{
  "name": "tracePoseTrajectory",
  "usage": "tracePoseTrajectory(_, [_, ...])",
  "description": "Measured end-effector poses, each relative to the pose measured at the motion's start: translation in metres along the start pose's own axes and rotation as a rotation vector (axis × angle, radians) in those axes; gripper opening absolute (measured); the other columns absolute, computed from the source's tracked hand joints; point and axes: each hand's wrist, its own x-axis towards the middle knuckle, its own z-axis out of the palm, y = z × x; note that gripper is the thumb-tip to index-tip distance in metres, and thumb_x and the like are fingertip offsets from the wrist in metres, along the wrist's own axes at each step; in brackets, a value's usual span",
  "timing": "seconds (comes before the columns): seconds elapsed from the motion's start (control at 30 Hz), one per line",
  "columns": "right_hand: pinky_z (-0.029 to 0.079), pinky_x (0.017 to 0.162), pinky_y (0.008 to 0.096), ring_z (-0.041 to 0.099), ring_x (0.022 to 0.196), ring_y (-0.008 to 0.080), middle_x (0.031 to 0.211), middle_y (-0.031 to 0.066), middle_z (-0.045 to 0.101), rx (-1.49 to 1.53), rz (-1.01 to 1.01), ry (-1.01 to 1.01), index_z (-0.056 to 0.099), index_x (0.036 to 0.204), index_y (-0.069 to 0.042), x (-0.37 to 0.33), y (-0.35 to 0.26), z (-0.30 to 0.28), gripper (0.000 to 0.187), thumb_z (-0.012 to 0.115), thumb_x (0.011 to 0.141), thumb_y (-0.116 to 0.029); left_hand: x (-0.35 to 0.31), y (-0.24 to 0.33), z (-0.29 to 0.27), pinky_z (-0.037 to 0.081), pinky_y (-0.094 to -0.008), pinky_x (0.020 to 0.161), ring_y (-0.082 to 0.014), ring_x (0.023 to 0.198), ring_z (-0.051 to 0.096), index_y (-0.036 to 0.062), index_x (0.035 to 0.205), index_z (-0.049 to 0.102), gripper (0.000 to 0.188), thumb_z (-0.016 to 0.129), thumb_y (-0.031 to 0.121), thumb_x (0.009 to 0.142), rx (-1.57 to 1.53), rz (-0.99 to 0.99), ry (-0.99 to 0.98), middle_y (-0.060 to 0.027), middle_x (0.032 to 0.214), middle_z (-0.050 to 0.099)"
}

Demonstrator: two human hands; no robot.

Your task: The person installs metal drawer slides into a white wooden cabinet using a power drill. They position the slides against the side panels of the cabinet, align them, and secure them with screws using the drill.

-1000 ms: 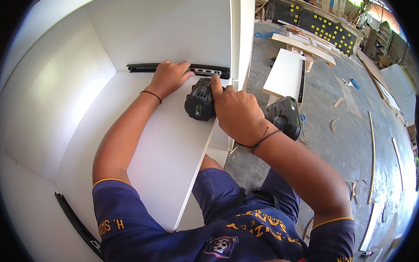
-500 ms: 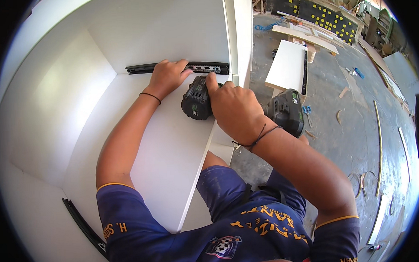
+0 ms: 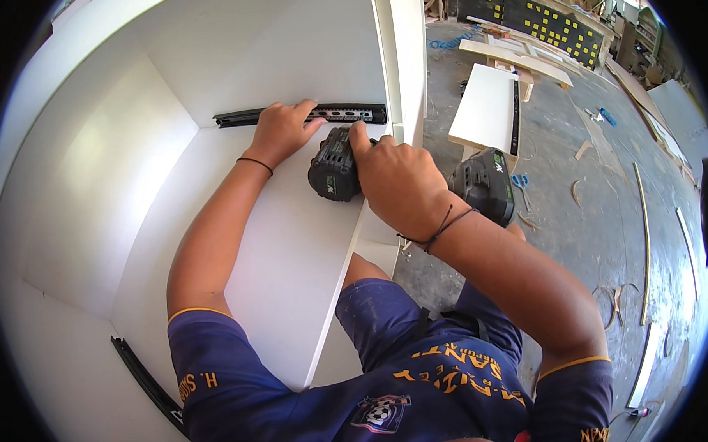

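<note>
A black drawer slide (image 3: 350,113) with a slotted metal strip lies along the far inner side of the white cabinet (image 3: 292,246). Fingers over its upper edge and thumb below, my left hand (image 3: 281,131) holds it against the panel. My right hand (image 3: 403,176) is wrapped round the grip of a black cordless drill (image 3: 334,169), whose battery end sticks out to the right by my wrist. The drill's head sits just below the slide's front part; its tip is hidden. A second black slide (image 3: 145,384) runs along the cabinet's near side, partly behind my left sleeve.
Right of the cabinet, a white board (image 3: 482,107) with a black slide on its edge rests on a support. Blue-handled scissors (image 3: 521,185), offcuts and long thin strips lie on the grey floor (image 3: 573,244). More panels (image 3: 520,59) are stacked farther back.
Both hands, the slide and the drill keep practically the same places. The whole view has shifted very slightly.
</note>
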Motion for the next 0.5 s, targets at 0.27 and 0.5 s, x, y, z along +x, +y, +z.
tracePoseTrajectory(0.27, [0.054,0.057,0.034,0.068,0.069,0.0271,0.081,0.0155,0.063,0.032,0.007,-0.005,0.041,0.129,0.005,-0.007,0.006,-0.002,0.052,0.057,0.081,-0.007,0.002,0.003,-0.004,0.049,-0.0399,0.064,-0.0323,0.061,0.061,0.0102,0.093,0.065,0.028,0.072,0.031,0.076,-0.011,-0.017,0.026,-0.01,0.062,0.062])
tracePoseTrajectory(0.5, [0.053,0.057,0.0371,0.067,0.067,0.0307,0.082,0.018,0.062,0.101,0.019,-0.038,0.037,0.131,0.006,-0.025,0.012,-0.007,0.056,0.056,0.08,-0.006,0.008,0.026,-0.018,0.047,-0.0352,0.062,-0.0298,0.052,0.056,0.0072,0.083,0.063,0.016,0.063,0.023,0.079,-0.212,-0.128,-0.032,-0.0082,0.056,0.058])
